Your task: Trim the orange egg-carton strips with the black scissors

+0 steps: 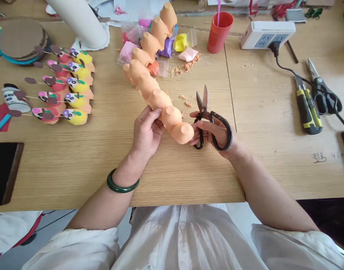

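Observation:
A long orange bumpy strip, shaped like a row of egg-carton cups, slants from the back of the table toward me. My left hand pinches its near part between thumb and fingers; a dark green bangle circles that wrist. Black-handled scissors sit in my right hand, blades slightly apart and pointing away from me. The fingertips of this hand are at the strip's near end; whether they press on it I cannot tell. Orange shavings lie beside the strip.
Painted red and yellow egg-cup figures stand at left, near a white tube. Bagged coloured clay lies behind the strip, with a red cup beside it. At right are a power strip, a utility knife and other scissors.

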`<state>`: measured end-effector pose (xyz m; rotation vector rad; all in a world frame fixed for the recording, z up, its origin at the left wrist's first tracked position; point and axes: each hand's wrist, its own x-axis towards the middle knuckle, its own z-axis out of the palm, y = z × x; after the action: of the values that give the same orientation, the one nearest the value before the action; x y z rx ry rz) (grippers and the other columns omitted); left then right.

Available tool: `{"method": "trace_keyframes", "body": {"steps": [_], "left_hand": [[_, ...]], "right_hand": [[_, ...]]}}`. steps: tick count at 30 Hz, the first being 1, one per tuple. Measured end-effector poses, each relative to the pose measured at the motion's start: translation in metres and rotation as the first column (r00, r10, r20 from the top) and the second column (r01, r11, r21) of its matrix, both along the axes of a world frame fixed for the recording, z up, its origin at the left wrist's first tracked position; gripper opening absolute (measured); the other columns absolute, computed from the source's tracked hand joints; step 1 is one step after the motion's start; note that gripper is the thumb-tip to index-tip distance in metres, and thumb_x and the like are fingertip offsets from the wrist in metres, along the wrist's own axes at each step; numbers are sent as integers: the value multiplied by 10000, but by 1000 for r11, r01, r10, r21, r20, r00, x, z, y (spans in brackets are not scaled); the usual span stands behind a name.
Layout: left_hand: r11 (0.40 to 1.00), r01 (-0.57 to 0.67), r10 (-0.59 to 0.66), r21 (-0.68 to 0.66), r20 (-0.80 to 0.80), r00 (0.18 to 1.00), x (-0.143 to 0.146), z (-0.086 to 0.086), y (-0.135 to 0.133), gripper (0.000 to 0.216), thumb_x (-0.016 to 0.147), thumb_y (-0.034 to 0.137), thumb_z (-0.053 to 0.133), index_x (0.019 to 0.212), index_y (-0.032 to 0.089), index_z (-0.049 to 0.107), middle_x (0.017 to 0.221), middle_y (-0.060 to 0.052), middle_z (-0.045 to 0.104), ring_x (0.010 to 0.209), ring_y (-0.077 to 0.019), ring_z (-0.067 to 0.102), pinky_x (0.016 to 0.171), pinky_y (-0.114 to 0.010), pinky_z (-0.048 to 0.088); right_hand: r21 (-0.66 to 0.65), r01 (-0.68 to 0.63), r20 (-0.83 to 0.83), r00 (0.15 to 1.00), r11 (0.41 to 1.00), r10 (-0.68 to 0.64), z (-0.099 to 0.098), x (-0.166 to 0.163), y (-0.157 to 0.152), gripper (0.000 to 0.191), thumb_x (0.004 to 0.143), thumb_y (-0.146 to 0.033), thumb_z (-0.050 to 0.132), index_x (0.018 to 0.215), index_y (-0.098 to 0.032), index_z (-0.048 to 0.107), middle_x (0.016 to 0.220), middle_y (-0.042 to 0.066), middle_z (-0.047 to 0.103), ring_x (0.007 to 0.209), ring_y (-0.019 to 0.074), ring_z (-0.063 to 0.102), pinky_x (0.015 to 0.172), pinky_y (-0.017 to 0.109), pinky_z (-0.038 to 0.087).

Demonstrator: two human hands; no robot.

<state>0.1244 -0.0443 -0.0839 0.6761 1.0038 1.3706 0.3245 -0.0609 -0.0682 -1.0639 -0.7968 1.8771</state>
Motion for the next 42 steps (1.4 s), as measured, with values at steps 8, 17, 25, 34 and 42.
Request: {"method": "trace_keyframes", "body": {"steps": [8, 17, 25, 34, 42], "left_hand": [[995, -33, 29, -95, -46, 999, -4, 2, 4, 117, 901, 235, 617, 799, 238, 675, 832, -15, 716, 1029, -193, 701, 732, -237, 534], [988, 21, -20, -152, 6, 1000, -3, 5, 3, 173, 840, 132, 567, 724, 223, 657, 839, -12, 731, 840, -167, 663, 682, -261, 531], [975, 118, -139, -191, -100, 985, -13, 5, 7, 210, 907, 90, 585, 735, 200, 633, 671, 0, 596, 671, -140, 563, 666, -267, 518], [928, 261, -338, -266, -310, 889, -30, 2, 8, 247, 813, 140, 715, 593, 206, 622, 591, -20, 574, 580, -162, 573, 574, -304, 507], [987, 143, -31, 70, -794, 607, -47, 1, 8, 56, 880, 287, 797, 878, 233, 782, 868, 8, 679, 835, -182, 566, 832, -331, 472]], "right_hand": [[-14, 3, 31, 1000, 1000, -3, 0, 0, 1, 436, 778, -341, 851, 1121, -197, 623, 774, -10, 729, 656, 174, 723, 595, 328, 655], [10, -2, 111, 994, 1000, 1, 4, -3, 0, 359, 821, -401, 833, 1075, -231, 644, 784, -13, 703, 615, 161, 691, 574, 322, 625], [28, -8, 131, 991, 1000, 4, 5, -4, -1, 301, 865, -396, 801, 1062, -233, 643, 776, -14, 699, 618, 164, 698, 575, 322, 616], [23, -36, 112, 993, 999, 33, 5, -6, -2, 246, 858, -275, 739, 1068, -206, 630, 757, -13, 697, 581, 160, 682, 541, 312, 603], [48, -39, 130, 991, 998, 33, 1, -4, -1, 308, 848, -354, 799, 1067, -208, 637, 766, -1, 706, 588, 171, 677, 541, 330, 588]]}}
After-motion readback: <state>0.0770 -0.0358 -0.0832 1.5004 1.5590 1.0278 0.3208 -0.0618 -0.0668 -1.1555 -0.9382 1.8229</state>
